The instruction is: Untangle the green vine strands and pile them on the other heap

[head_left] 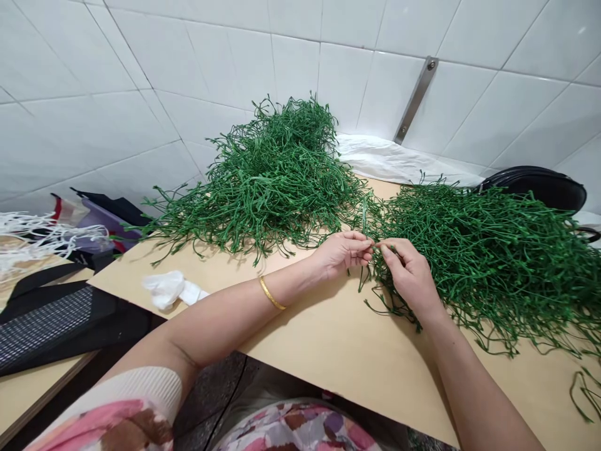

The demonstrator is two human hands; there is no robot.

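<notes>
My left hand (346,254) and my right hand (409,270) meet at their fingertips above the table. Both are closed in a pinch on a thin green cord (364,213), of which a strand shows just beyond the fingers; the exact spot they grip is mostly hidden. To the left behind my hands rises a tall heap of green cords (277,181), many with small knot-like ends. A second, lower heap of green cords (498,257) spreads beside my right hand, and some loose strands hang out below it.
The pale wooden table (300,332) ends near my body. On its left lies a crumpled white tissue (171,288). White cords (51,238) and black mesh material (51,326) are farther left. A black pouch (535,185) and white cloth (399,160) lie by the tiled wall.
</notes>
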